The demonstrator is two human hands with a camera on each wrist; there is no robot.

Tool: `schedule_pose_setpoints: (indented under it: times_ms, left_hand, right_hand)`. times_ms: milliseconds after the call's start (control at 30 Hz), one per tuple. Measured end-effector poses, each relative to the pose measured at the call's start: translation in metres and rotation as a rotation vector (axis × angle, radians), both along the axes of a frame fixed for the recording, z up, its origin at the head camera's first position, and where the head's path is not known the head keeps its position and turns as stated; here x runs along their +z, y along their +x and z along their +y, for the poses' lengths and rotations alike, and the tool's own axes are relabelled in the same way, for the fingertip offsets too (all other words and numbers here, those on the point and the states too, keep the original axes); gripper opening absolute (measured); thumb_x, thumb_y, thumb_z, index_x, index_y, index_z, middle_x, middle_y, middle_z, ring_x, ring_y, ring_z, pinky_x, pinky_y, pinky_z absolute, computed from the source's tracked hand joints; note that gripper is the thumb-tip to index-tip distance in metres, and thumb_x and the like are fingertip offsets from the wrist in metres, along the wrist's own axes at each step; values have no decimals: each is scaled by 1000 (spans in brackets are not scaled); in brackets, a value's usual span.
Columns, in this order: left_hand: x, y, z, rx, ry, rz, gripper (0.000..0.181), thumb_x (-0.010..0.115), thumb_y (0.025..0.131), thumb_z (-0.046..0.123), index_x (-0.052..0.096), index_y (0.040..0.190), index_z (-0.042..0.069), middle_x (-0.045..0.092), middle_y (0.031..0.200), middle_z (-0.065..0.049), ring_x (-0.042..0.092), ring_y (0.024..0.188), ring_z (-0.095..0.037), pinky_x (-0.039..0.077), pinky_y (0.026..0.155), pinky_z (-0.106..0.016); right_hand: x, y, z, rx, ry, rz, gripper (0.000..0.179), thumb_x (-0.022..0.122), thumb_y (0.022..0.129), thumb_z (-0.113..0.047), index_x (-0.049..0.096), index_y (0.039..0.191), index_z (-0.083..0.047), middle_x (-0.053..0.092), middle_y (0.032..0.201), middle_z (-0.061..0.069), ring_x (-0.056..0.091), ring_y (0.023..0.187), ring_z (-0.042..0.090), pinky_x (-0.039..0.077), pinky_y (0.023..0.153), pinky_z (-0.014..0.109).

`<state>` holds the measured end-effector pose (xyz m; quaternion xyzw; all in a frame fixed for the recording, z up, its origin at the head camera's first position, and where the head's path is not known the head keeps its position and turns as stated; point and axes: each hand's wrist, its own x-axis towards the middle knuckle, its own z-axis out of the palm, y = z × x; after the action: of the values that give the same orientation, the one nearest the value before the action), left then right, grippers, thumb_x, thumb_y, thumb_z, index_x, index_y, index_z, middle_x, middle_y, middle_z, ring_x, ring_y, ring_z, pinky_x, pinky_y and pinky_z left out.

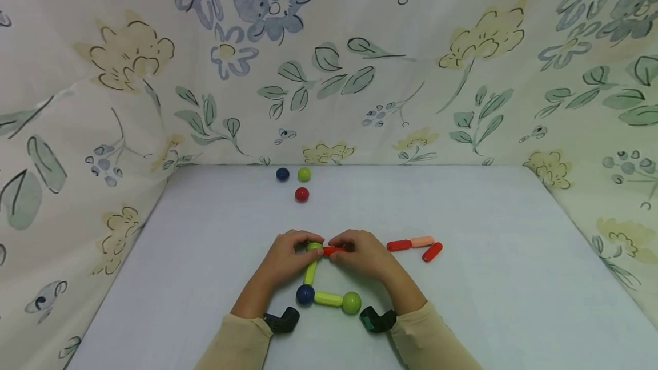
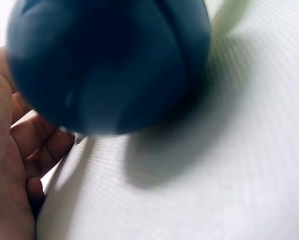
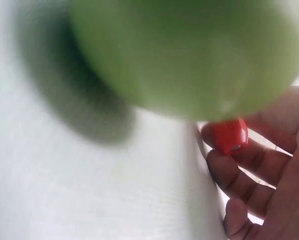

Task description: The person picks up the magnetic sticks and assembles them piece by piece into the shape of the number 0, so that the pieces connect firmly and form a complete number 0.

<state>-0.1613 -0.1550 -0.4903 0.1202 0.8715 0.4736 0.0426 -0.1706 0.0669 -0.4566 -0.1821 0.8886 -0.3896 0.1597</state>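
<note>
In the head view my left hand (image 1: 288,256) grips a green ball (image 1: 314,246) at the upper corner of a small ball-and-rod figure. A yellow-green rod (image 1: 311,273) runs from that ball down to a dark blue ball (image 1: 305,295). From there a second yellow-green rod (image 1: 328,299) leads right to another green ball (image 1: 352,303). My right hand (image 1: 367,256) pinches a red rod (image 1: 333,250), its left end at the held green ball. In the right wrist view the red rod (image 3: 230,135) sits between thumb and fingers, partly behind a blurred green ball (image 3: 189,55).
Right of the hands lie a red rod (image 1: 398,245), a light orange rod (image 1: 422,241) end to end with it, and another red rod (image 1: 432,252). Farther back stand a dark blue ball (image 1: 283,174), a green ball (image 1: 304,174) and a red ball (image 1: 301,194) on the white table (image 1: 488,301).
</note>
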Motion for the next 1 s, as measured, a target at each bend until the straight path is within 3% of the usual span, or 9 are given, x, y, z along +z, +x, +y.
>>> schedule_pose_setpoints:
  times_ms: [267,467,667,833,1000]
  left_hand:
    - [0,0,-4,31,3,-33,21,68,86,19,74,102,31,68,103,15,58,105,-11,45,97,-43]
    - [3,1,-1,18,-29,-49,20,67,87,21,75,103,30,68,104,12,57,102,-13,46,92,-41]
    - [4,0,0,5,-51,-74,18,72,86,34,76,103,30,67,104,10,56,100,-14,45,87,-38]
    - [4,0,-1,-6,-27,-76,19,74,85,36,76,102,28,67,102,10,55,97,-14,44,84,-36]
    - [3,2,-3,-15,-7,-77,19,74,85,36,76,103,28,66,102,10,55,97,-13,45,83,-34]
  right_hand:
    - [3,-5,3,-33,-9,-26,23,70,91,-30,72,113,-23,68,103,-8,58,94,13,49,86,36]
    - [8,-16,10,-104,-51,-54,23,65,95,-30,72,114,-21,70,101,-6,58,90,14,49,79,32]
    - [24,-49,-5,-55,-24,13,27,65,95,-31,72,116,-16,69,104,-4,58,91,17,49,77,31]
    - [38,-82,-35,56,82,85,29,66,94,-29,71,118,-13,68,102,0,59,91,18,51,75,31]
    - [43,-107,-63,110,218,155,30,70,91,-23,69,119,-14,66,101,3,58,90,19,51,78,33]
